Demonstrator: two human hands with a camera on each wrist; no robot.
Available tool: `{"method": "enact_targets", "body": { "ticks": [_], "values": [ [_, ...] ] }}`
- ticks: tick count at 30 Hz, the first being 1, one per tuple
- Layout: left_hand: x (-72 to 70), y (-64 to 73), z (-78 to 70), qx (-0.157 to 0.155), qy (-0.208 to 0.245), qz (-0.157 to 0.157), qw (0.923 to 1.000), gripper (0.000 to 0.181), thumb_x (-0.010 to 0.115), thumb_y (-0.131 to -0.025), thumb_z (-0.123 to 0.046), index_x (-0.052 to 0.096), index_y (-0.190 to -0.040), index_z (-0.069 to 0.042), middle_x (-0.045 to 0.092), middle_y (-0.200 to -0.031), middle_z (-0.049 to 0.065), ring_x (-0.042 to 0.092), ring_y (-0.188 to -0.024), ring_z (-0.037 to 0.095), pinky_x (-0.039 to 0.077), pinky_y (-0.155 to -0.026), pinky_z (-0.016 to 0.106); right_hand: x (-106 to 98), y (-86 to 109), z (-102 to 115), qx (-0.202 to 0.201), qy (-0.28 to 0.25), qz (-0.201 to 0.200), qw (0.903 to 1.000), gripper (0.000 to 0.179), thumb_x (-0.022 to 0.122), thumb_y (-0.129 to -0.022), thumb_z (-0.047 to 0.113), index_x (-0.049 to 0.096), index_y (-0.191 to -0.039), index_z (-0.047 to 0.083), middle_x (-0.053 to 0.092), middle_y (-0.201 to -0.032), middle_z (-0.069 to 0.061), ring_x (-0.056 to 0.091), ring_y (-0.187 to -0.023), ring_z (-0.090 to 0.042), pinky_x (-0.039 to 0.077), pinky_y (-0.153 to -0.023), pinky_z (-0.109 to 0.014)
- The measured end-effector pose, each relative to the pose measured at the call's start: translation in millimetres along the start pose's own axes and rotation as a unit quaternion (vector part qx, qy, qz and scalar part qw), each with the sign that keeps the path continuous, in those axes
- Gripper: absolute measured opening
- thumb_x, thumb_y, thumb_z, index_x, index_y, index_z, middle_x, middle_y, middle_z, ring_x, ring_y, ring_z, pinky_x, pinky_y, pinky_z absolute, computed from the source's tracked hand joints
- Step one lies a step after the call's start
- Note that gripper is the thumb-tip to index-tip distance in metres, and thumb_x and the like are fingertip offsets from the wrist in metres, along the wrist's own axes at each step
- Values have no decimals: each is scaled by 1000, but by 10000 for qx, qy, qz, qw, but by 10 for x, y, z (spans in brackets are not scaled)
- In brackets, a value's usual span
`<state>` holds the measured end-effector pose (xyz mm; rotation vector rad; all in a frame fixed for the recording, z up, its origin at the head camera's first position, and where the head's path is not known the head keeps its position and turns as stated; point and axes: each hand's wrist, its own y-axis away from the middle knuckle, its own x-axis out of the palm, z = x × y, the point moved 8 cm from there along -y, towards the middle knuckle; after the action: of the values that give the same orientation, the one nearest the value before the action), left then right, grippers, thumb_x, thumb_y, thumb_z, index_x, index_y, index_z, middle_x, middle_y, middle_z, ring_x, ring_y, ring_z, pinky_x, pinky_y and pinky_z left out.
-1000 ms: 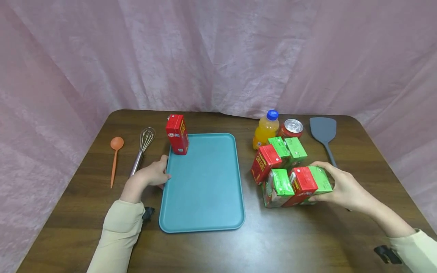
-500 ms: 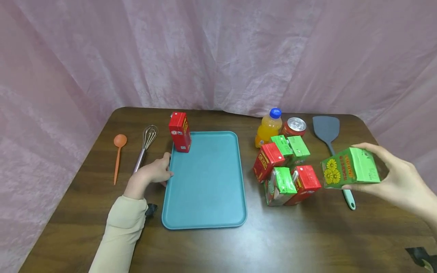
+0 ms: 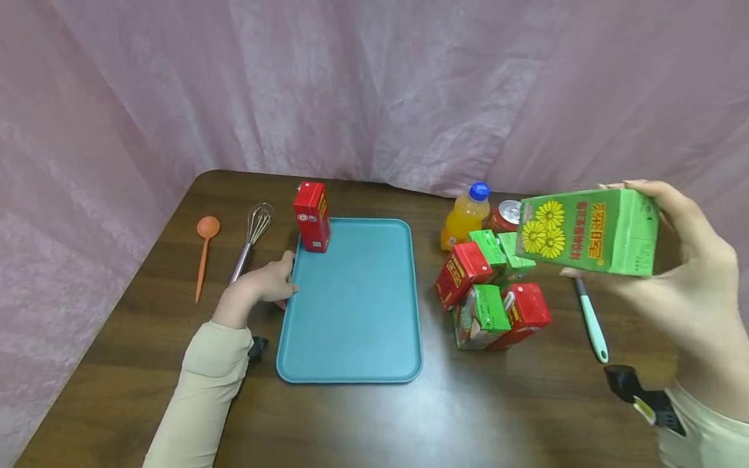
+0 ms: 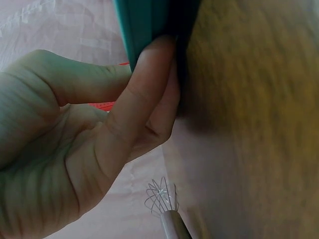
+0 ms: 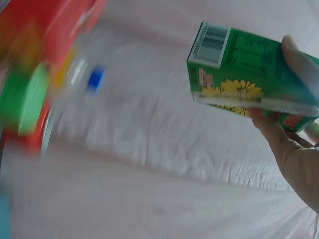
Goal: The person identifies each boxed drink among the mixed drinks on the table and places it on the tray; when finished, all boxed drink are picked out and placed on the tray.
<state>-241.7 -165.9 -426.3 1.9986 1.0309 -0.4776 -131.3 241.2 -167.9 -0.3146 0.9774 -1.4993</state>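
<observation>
My right hand (image 3: 696, 279) grips a green drink carton (image 3: 576, 227) with yellow flowers, held in the air above the table's right side. The carton lies tilted on its side, and the right wrist view shows thumb and fingers on opposite faces. My left hand (image 3: 257, 286) pinches the left rim of the blue tray (image 3: 357, 305); in the left wrist view, fingers reach beneath the tray edge (image 4: 142, 25). Upright at the tray's back left corner is a red drink carton (image 3: 313, 218). Right of the tray, several red and green cartons (image 3: 481, 318) stand grouped.
Behind the cartons are an orange drink bottle (image 3: 465, 218) and a red can (image 3: 508, 213), partly hidden. A spatula handle (image 3: 593, 322) shows below my right hand. Left of the tray lie a whisk (image 3: 251, 240) and an orange spoon (image 3: 205, 253). A pink curtain (image 3: 363, 84) hangs behind.
My right hand has lifted the green carton from the front right of the group, moved right, then raised it and tipped it sideways. My left hand stays at the tray's rim.
</observation>
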Motion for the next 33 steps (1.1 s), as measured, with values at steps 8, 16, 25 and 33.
{"method": "enact_targets", "body": {
  "ticks": [8,16,25,33],
  "values": [
    [-21,18,-4,-13,-24,-7,10000,63,52,-93,-6,11,-138,8,54,-86,19,63,-63,20,51,-72,38,838,-126,90,-21,-323,-120,9994,81,82,-47,-15,52,-122,-8,58,-118,-15,54,-103,-23,45,-85,-23],
    [-30,31,10,-40,-83,-63,9999,65,52,-93,-7,9,-140,7,53,-86,18,62,-62,20,50,-69,36,1756,-129,113,-433,559,305,9970,78,89,-59,15,52,-127,3,55,-124,-11,52,-112,-18,45,-92,-27],
    [-37,12,-11,-37,27,-129,9999,63,53,-93,-6,11,-139,7,53,-88,19,62,-63,21,52,-66,35,2513,-201,-528,921,39,1129,9893,78,85,-65,15,47,-133,11,48,-133,-5,50,-113,-18,50,-86,-33],
    [-18,5,13,-74,-28,-113,9999,64,53,-93,-8,11,-139,5,54,-85,18,62,-61,20,50,-68,34,2904,-147,-1164,2039,541,1480,9662,78,85,-65,20,47,-133,15,55,-123,-9,53,-103,-24,50,-83,-38]
  ]
}}
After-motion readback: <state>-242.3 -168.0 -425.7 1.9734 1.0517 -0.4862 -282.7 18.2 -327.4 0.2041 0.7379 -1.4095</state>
